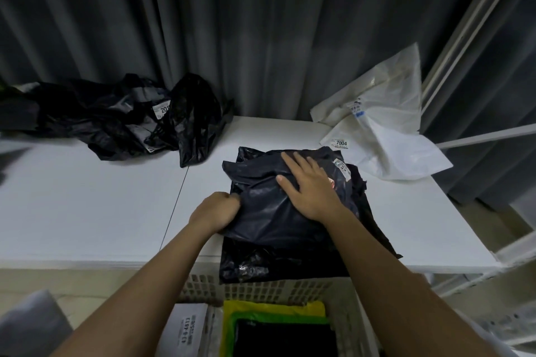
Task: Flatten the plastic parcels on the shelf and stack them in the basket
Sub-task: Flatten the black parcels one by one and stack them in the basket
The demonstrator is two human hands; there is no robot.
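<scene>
Nearest the camera stood a white perforated plastic basket (261,288), set against the front edge of the shelf. Inside it lay flattened parcels in a stack: a yellow plastic parcel (290,308) at the bottom, a green plastic parcel (278,318) over it and a flat black parcel (285,340) on top. Just left of these was a white parcel with a printed label (190,327).

Beyond the basket, on the white flat shelf (87,206), lay a glossy black plastic parcel (269,211), its near edge hanging over the shelf front and the basket's far rim. The left hand (216,211) gripped the parcel's left edge, fingers curled round a fold of the plastic. The right hand (310,185) lay flat on top of the parcel, fingers straight and spread wide, pressing down beside a small white label (342,168).

Farther back on the right, a crumpled white plastic parcel (385,130) marked 7004 rested on the shelf's far corner, close to the black parcel. At the far left a heap of crumpled black plastic parcels (124,119) lay against the dark grey pleated curtain (261,32).
</scene>
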